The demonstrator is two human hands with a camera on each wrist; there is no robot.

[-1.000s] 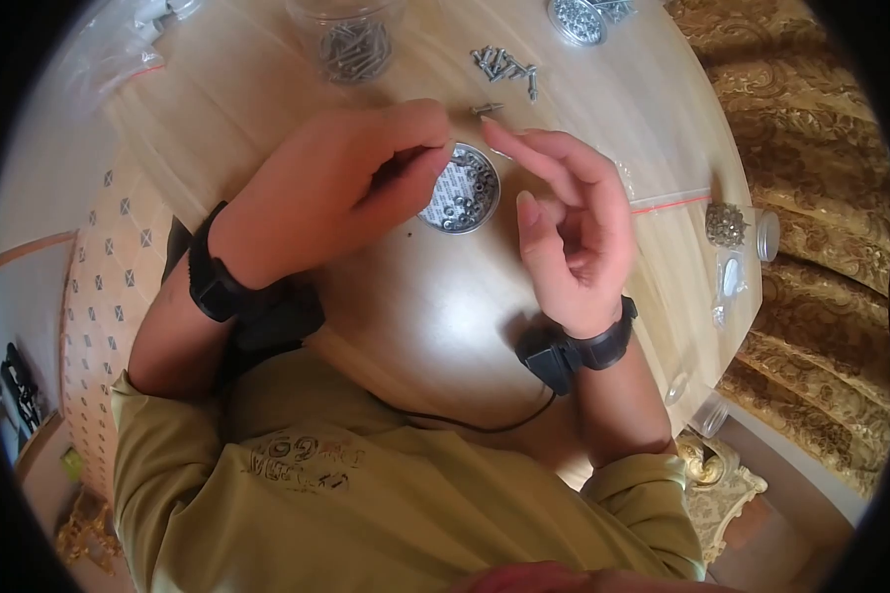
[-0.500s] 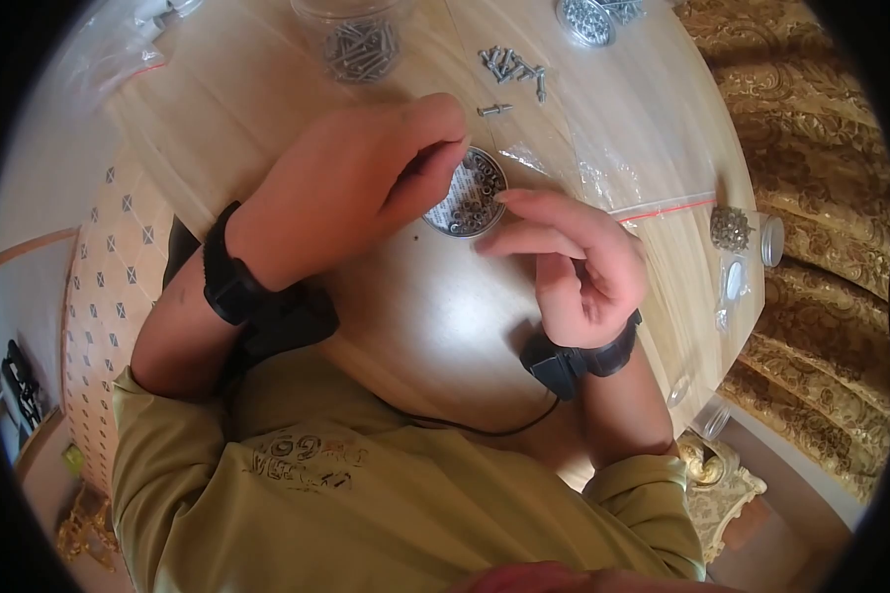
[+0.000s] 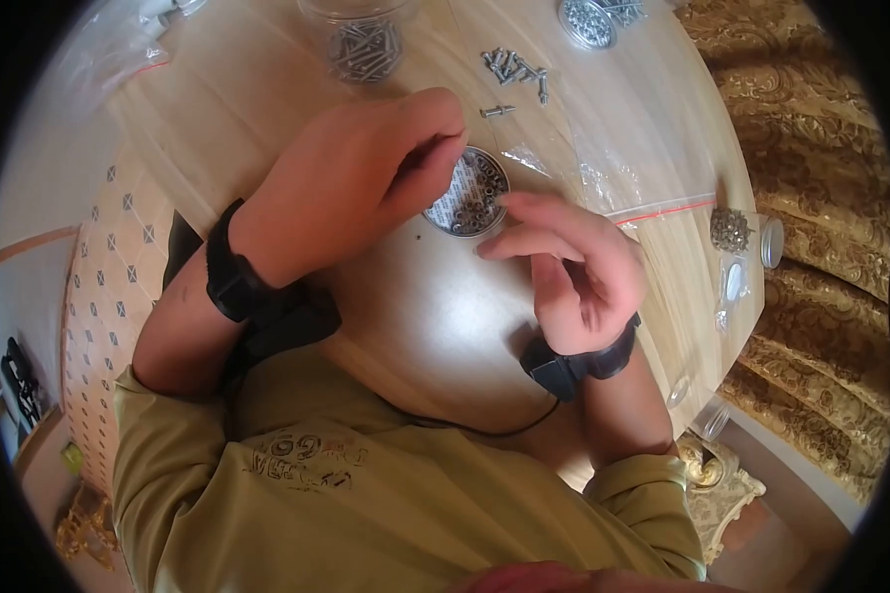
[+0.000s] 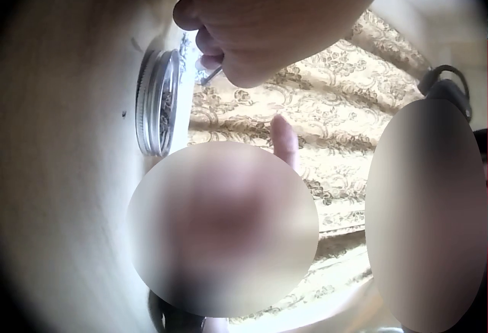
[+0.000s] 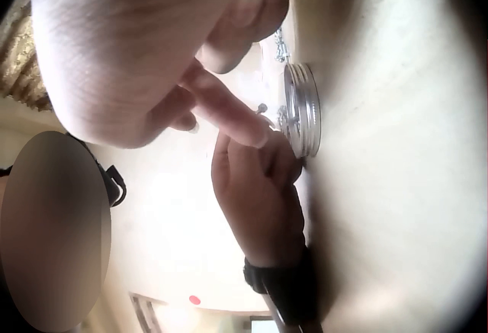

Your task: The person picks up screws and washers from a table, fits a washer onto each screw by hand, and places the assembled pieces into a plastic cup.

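Observation:
My left hand is curled over the table, fingertips at the left rim of a round metal lid. Between its fingers it pinches a small bolt, whose end also shows in the right wrist view; the rest is hidden by the fingers. Small nuts lie in the lid, mostly on its right side. My right hand hovers at the lid's right rim, fingers bent loosely and fingertips apart. Nothing shows between them.
Beyond the hands lie a loose bolt and a pile of bolts. A clear jar of screws stands at the back. Another tin of small parts is far right. A plastic bag and a toppled jar lie right.
My right hand has come down and towards me from beyond the lid to its right rim, uncovering the loose bolt. The left hand has stayed nearly in place, keeping its curl.

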